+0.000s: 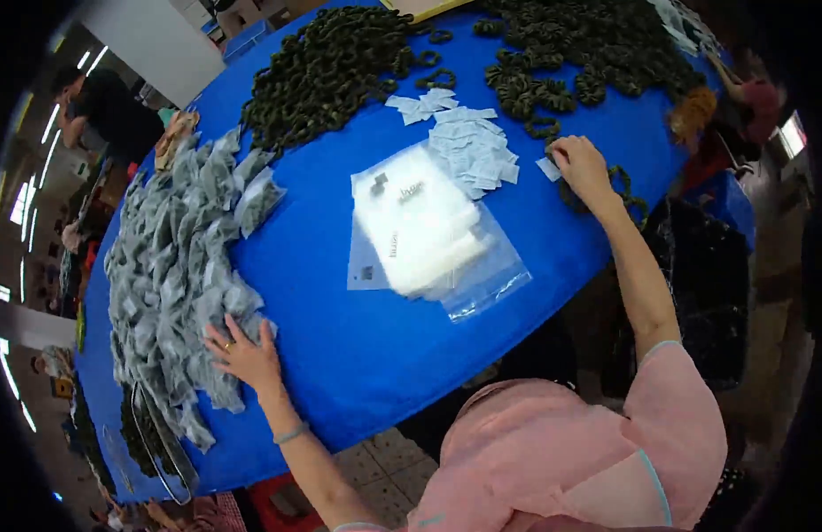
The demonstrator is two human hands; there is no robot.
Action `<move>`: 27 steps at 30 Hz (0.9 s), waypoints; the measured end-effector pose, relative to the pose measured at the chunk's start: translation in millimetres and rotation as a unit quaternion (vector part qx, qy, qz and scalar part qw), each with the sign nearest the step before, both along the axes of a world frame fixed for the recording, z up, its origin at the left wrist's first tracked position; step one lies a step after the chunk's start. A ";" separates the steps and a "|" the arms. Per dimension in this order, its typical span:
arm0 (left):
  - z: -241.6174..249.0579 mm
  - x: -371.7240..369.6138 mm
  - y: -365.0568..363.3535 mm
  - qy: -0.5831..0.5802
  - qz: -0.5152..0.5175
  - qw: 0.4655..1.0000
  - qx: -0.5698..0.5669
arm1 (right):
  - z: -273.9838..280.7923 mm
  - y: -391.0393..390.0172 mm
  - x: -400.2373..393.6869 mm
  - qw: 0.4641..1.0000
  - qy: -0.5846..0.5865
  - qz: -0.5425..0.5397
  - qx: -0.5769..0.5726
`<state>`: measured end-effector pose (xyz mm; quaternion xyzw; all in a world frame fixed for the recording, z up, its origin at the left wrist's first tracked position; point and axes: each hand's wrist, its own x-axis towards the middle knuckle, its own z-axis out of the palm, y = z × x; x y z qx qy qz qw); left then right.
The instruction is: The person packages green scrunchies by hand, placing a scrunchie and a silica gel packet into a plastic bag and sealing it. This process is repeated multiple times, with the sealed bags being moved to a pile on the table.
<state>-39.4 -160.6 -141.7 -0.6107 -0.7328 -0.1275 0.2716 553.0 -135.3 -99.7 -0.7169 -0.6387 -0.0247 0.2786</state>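
Note:
My left hand (247, 355) lies with spread fingers on the near edge of a heap of small clear bags (176, 275) packed with grey-green items. Further right, my right hand (584, 168) has its fingers pinched together on a dark green scrunchie, mostly hidden by the hand. A small white slip (548, 168) shows just beside those fingertips. Between my hands lies a stack of clear printed plastic bags (420, 226). Behind it is a pile of pale slips (473, 146). Another loose scrunchie (542, 129) sits just beyond my right fingertips.
Dark green scrunchies form a left heap (327, 71) and a right heap (597, 44) at the back of the blue table (304, 293). A big black bag (699, 284) stands off the right edge. One person (109, 115) is at the far left; another person (756, 106) is at right.

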 end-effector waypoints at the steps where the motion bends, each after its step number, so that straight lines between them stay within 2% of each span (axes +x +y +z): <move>1: 1.5 -3.0 8.0 0.005 0.033 0.999 0.020 | -0.3 4.1 11.1 0.999 -0.011 -0.013 -0.034; 3: 6.7 6.8 19.7 0.010 0.065 0.997 0.040 | -6.2 9.4 19.3 0.997 -0.021 -0.027 -0.067; 5: 16.5 36.3 28.1 -0.014 -0.005 0.998 0.060 | -24.3 9.6 11.9 0.984 -0.166 -0.014 -0.056; 7: 27.0 74.7 33.6 -0.039 -0.076 0.993 0.080 | -35.2 10.7 7.4 0.950 -0.309 -0.002 -0.046; 8: 31.8 96.6 34.4 -0.053 -0.102 0.991 0.070 | -32.7 12.3 8.8 0.951 -0.307 -0.005 -0.046; 12: 37.2 163.3 32.8 -0.120 -0.194 0.973 0.030 | -9.7 26.6 20.7 0.998 -0.033 0.001 -0.044; 13: 39.6 178.0 31.6 -0.144 -0.212 0.966 0.021 | -9.4 35.2 26.6 0.998 -0.034 0.002 -0.044; 17: 41.3 223.6 35.2 -0.174 -0.276 0.945 0.001 | -23.4 75.9 49.9 0.977 -0.166 -0.005 0.132; 18: 41.9 231.1 35.9 -0.173 -0.276 0.945 0.003 | -27.8 78.3 50.2 0.977 -0.165 -0.005 0.134; 22: 44.4 255.1 41.5 -0.201 -0.325 0.924 -0.022 | -43.6 88.4 52.6 0.988 -0.154 -0.019 0.018; 27: 43.2 271.3 48.8 -0.206 -0.350 0.913 -0.044 | -33.0 94.9 83.7 0.994 -0.104 0.023 -0.018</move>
